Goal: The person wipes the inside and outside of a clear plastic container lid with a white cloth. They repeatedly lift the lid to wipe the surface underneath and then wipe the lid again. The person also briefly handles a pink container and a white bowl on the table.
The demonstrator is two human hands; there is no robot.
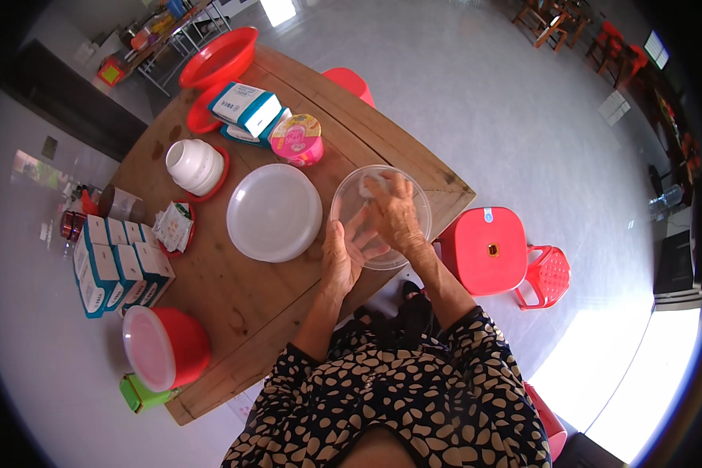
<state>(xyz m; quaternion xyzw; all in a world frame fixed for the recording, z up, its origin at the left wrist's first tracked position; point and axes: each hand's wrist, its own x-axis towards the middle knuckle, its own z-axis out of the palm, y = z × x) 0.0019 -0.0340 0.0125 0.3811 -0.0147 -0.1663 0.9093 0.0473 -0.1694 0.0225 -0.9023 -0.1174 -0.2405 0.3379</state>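
Note:
A clear round plastic lid (pixel 345 201) is tilted above the near right edge of the wooden table. My left hand (pixel 342 259) grips its lower left rim, with the fingers showing through the clear plastic underneath. On the lid's upper face, my right hand (pixel 395 216) presses a crumpled white tissue or cloth (pixel 373 186) with bent fingers. Just left of the lid, a round stack of whitish translucent lids or plates (pixel 274 212) lies on the table. Beyond it stands a pink tub with a printed lid (pixel 297 140).
The wooden table (pixel 234 300) also bears a stack of white bowls (pixel 195 167), teal-and-white boxes (pixel 246 107), more boxes (pixel 121 269), packets (pixel 173 226), red basins (pixel 220 58) and a red tub with a whitish lid (pixel 181 347). A red stool (pixel 487 249) stands close on the right.

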